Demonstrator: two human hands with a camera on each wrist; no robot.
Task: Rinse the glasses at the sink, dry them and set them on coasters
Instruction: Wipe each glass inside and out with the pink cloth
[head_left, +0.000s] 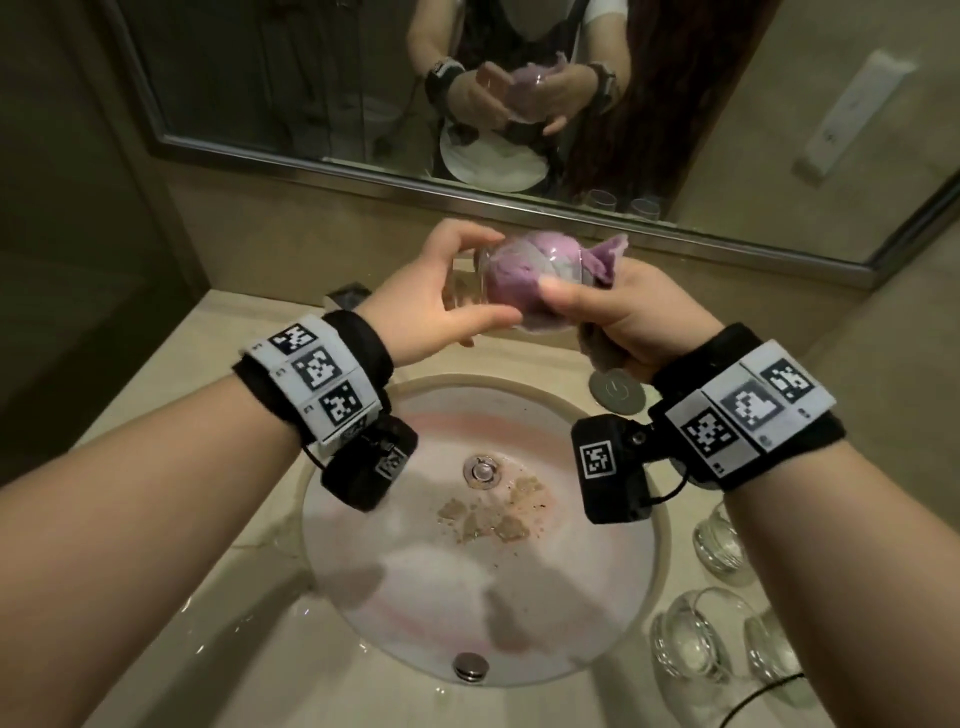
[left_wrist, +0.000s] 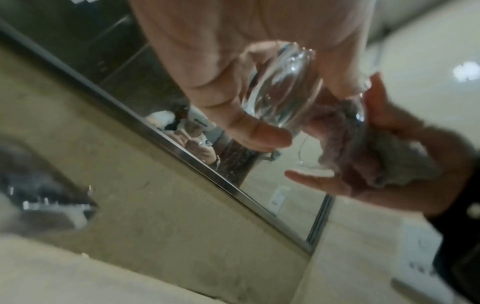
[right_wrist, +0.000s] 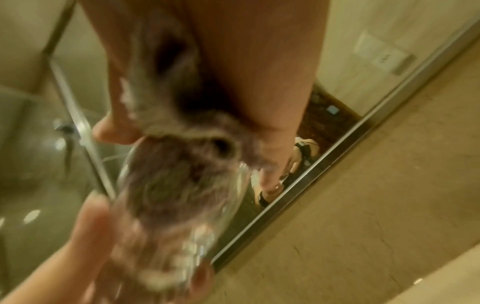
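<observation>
Both bare forearms are seen reaching up from the lower corners of the head view, a marker-covered band being worn on each wrist. The left hand (head_left: 441, 291) is curled with thumb and fingers pinching. The right hand (head_left: 628, 317) is closed in a grip, thumb extended leftward.

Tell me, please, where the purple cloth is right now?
In the head view, the purple cloth is stuffed inside the glass held above the sink, between the left hand and right hand, below the mirror.
</observation>
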